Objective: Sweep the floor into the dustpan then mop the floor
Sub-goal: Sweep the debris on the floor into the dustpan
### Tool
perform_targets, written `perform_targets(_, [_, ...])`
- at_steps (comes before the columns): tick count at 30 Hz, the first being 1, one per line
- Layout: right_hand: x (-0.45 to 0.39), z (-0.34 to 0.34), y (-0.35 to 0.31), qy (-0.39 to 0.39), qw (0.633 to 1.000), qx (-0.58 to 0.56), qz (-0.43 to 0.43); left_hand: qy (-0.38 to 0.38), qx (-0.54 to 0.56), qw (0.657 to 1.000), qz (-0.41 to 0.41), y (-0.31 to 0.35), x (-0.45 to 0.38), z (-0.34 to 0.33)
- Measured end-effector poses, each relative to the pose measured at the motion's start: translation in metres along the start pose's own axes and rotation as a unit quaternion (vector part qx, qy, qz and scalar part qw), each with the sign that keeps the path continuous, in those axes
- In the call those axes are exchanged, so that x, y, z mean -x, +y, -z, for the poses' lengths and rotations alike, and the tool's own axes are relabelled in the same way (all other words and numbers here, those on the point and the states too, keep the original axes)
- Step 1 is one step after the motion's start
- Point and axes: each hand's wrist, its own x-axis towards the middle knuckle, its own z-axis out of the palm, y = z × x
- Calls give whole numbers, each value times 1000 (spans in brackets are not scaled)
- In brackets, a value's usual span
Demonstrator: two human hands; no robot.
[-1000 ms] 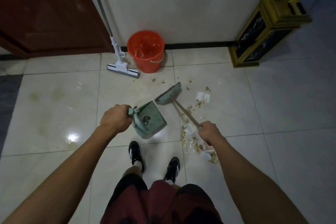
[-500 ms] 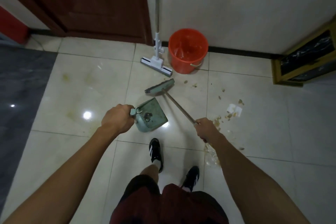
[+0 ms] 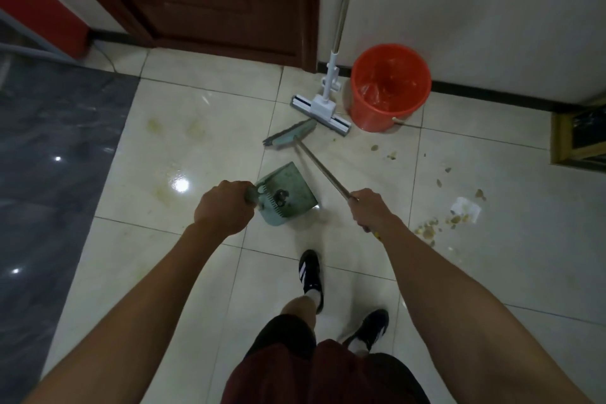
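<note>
Head view: left hand (image 3: 224,210) fingers wrapped round the green dustpan (image 3: 284,195) handle, right hand (image 3: 372,212) clenching the broom (image 3: 290,138); sweeping step, debris (image 3: 429,229) (off right) needs gathering next.

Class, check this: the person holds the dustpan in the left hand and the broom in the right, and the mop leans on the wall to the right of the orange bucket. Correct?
Not quite. The head view shows the mop standing left of the orange bucket, not right. The left hand holds the dustpan; the right hand holds the broom.
</note>
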Motion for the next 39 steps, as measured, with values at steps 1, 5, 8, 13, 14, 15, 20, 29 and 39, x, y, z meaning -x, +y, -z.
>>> perform_targets(1, [-5,-1,-3,-2,1000,9,-1,1,2,1000,0,-3,-2,0])
perform_targets(5, [-14,-4,-4,-8,1000,25,-11,6,3,1000,0,-5,-6,1])
perform_targets(8, [-13,-9,11,-9,999,16,-41,6,-3,1000,-6,2,-7,0])
perform_targets(13, [-1,-8,51,7,996,-31,-81,-4,-27,999,-27,29,-5,-6])
perform_targets(14, [3,-5,60,13,995,-41,-87,-6,-33,999,-32,36,-3,-7])
perform_targets(15, [7,-3,69,17,994,-52,-91,-9,-42,998,-38,43,-1,-10])
perform_targets(20, [33,4,126,24,989,-94,-110,-17,-75,995,-62,84,17,-27])
perform_targets(29, [102,42,255,87,986,-69,-125,-27,-81,989,-118,159,58,-67])
perform_targets(39, [137,79,325,146,980,-55,-125,-22,-97,983,-157,235,79,-82])
